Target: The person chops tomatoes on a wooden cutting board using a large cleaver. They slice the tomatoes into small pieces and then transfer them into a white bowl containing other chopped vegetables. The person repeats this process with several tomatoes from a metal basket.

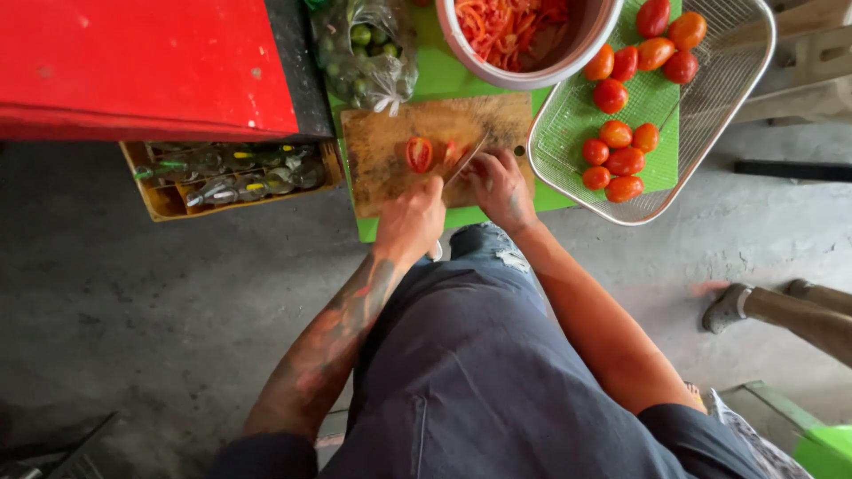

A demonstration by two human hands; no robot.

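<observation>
Tomato half on cutting board — just beyond left hand.

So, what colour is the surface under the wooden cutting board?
Bright green: the surface shows around the wooden cutting board, clearest in the head view.

The cutting board is worn wood, matt and stained, lying on a smooth green plastic table. The knife has a thin metal blade. The tomatoes are glossy-skinned and sit in a basket of fine wire mesh — bright metal. The bowl looks like smooth pale plastic. A clear, shiny plastic bag holds limes. The floor is rough grey concrete — dull throughout.
</observation>
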